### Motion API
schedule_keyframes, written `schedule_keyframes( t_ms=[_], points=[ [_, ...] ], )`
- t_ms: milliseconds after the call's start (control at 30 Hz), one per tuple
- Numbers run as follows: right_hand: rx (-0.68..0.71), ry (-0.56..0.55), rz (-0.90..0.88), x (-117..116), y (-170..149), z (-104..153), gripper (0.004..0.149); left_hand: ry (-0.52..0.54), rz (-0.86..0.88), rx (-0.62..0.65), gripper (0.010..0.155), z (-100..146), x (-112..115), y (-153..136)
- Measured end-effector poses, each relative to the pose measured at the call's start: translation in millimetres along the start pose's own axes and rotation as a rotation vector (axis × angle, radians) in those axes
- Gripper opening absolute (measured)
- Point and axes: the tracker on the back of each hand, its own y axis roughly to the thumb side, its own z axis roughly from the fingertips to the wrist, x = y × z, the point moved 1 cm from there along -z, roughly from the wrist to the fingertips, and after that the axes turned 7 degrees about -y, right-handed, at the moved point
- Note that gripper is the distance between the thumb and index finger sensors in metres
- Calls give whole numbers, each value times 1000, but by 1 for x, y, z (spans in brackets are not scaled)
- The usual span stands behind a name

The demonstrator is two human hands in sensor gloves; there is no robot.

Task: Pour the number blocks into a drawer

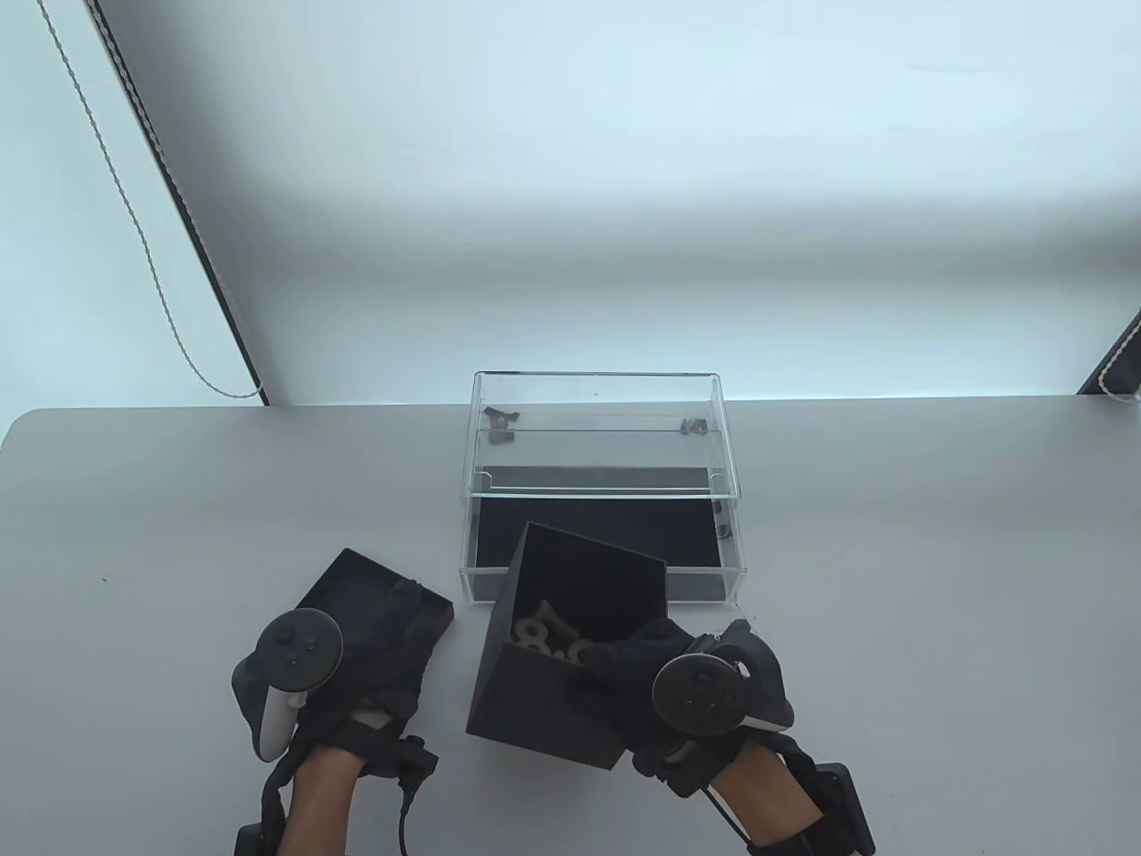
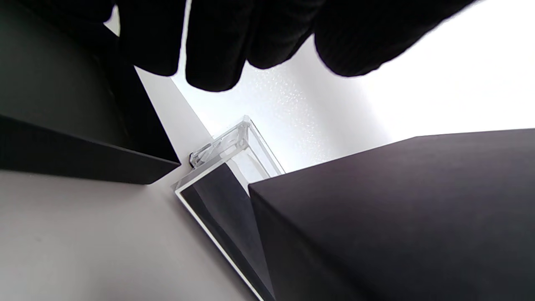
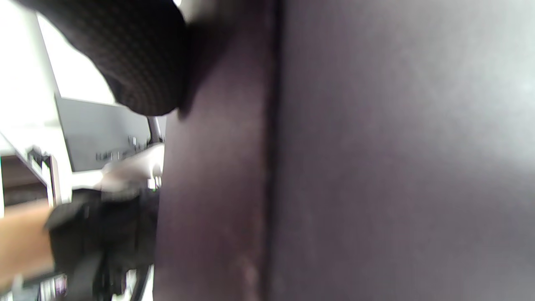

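Observation:
A black open box (image 1: 544, 704) is tilted above the table, its mouth toward the drawer. Pale number blocks (image 1: 544, 637) lie inside it. My right hand (image 1: 642, 664) grips the box at its right wall, fingers over the rim. The box wall fills the right wrist view (image 3: 376, 167) with a finger (image 3: 133, 54) on it. The clear drawer (image 1: 624, 526) with a black liner is pulled out of its clear case (image 1: 606, 428), just beyond the box. My left hand (image 1: 392, 642) rests on the black lid (image 1: 357, 584) lying on the table; its fingers (image 2: 217, 50) hang loose.
The grey table (image 1: 891, 553) ends at a bright wall behind the case. A beaded cord (image 1: 134, 223) hangs at the far left. In the left wrist view the drawer corner (image 2: 221, 196) shows between lid (image 2: 62, 125) and box (image 2: 397, 217).

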Motion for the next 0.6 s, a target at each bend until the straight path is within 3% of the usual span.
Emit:
schedule_keyframes(
  t_ms=[233,600],
  points=[
    [-130,-119,-200,11,-8,-28,42,29,38,-6,68,3,-9,-5],
    [-391,-248,-532,-12,-50,-63,42,16,43,4,68,4,-6,-1]
  ],
)
